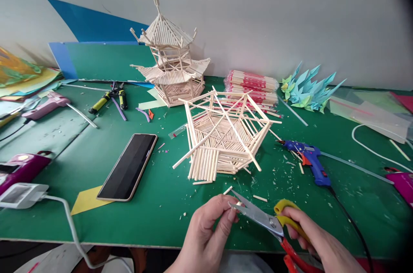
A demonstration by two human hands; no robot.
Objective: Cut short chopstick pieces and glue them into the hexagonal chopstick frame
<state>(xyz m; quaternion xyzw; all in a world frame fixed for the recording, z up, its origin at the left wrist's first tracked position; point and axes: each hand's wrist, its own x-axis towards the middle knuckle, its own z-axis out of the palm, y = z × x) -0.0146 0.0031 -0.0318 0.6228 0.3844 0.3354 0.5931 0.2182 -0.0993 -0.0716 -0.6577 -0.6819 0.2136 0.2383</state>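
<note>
As right hand (308,234) grips scissors (260,216) | left hand (209,226) pinches stick (239,204), probably — table edge (155,245) close

2 hands (209,225) with scissors (272,222) near stick frame (226,133)

I have scissors (260,216) before the stick frame (222,133), a phone (129,167) left of it, a glue gun (309,156) right, a tower (174,77) behind it.

I'm counting two stick models (172,76) (222,133), two glue guns (314,161) (48,106), one phone (129,167), one pair of scissors (272,222), one pair of pliers (100,102), one folded-paper cluster (311,88). Wrapped stick packs (253,82) overlapping, defying count.
</note>
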